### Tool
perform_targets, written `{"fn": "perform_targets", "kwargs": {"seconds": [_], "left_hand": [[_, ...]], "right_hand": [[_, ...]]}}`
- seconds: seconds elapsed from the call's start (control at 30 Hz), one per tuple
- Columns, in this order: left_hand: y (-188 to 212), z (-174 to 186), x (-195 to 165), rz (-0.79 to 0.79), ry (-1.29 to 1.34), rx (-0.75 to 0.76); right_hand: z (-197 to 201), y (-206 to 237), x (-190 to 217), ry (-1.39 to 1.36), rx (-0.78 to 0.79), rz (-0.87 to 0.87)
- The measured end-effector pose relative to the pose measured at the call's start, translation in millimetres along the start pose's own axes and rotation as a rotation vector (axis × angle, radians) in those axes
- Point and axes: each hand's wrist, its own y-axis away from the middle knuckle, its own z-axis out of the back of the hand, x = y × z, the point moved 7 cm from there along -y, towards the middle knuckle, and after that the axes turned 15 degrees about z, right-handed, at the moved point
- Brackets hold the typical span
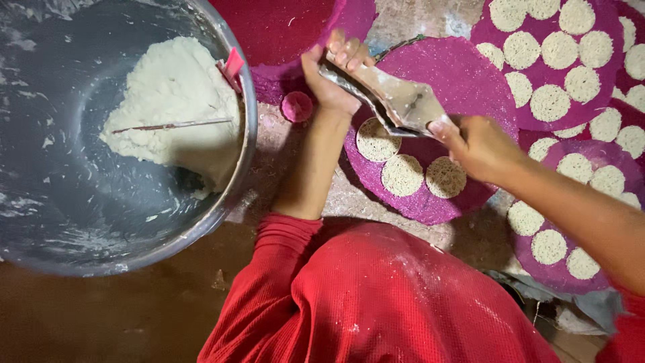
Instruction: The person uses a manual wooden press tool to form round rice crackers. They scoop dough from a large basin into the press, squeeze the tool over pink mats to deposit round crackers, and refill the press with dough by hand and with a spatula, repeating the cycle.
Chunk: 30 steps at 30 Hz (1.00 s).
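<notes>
My left hand (334, 70) and my right hand (478, 144) both grip a metal hand press (390, 97), one at each end, held over a round purple woven mat (463, 74). Three pale noodle-like dough discs (403, 173) lie on that mat just below the press. A large steel bowl (245, 121) at the left holds a mound of white dough (175, 94) with a thin stick across it.
More purple mats (551, 111) covered with several dough discs lie at the right. A dark red mat (282, 27) sits at the top, a small pink round lid (297, 106) beside the bowl. My red-clothed knee (376, 296) fills the bottom.
</notes>
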Motion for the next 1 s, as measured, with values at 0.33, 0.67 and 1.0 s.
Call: {"fn": "perform_targets", "kwargs": {"seconds": [0.33,0.67,1.0], "left_hand": [[81.9,24.7,3.7,0.702,-1.387,-0.504],[104.6,-23.4,46.2,0.615,-2.216,-0.098],[21.9,30.8,41.7,0.724,-2.005,-0.207]], "right_hand": [[-43.3,27.0,-60.4,-0.743,-0.287,0.159],[-26.7,86.5,-79.6,-1.022,-0.659,0.541],[-22.2,96.7,-84.3,-1.132,-0.755,0.498]]}}
